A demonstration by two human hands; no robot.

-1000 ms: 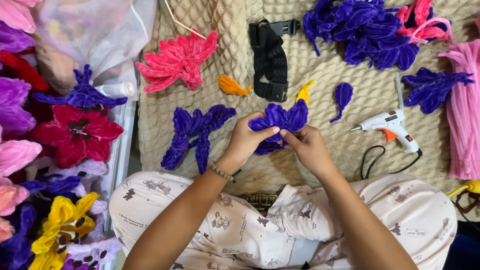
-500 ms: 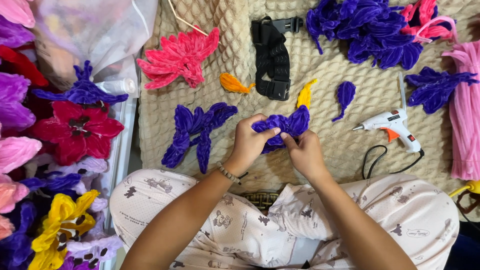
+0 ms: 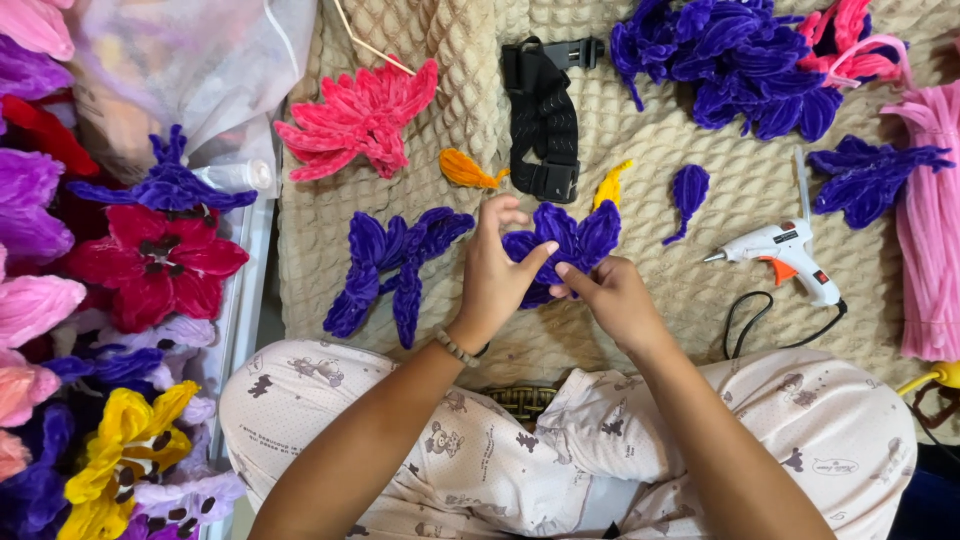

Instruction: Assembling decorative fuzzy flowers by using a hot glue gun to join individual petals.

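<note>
A purple fuzzy pipe-cleaner flower (image 3: 566, 240) is held over the beige textured blanket (image 3: 460, 60) at centre. My left hand (image 3: 497, 275) grips its left side, thumb and forefinger spread around the petals. My right hand (image 3: 607, 295) pinches its lower right edge. A cluster of purple petals (image 3: 390, 262) lies just left of my left hand. A lone purple petal (image 3: 688, 195) and a yellow petal (image 3: 610, 185) lie beyond the flower.
A white glue gun (image 3: 785, 255) with black cord lies right. Black strap with buckle (image 3: 543, 115), pink flower (image 3: 355, 120), orange petal (image 3: 465, 170), purple petal heap (image 3: 735, 65) and pink pipe cleaners (image 3: 930, 220) lie beyond. Finished flowers (image 3: 150, 255) fill the left.
The purple flower has been turned and opened out, its petals spread wider. My left hand's fingers have lifted apart around it; my right hand has shifted slightly lower right.
</note>
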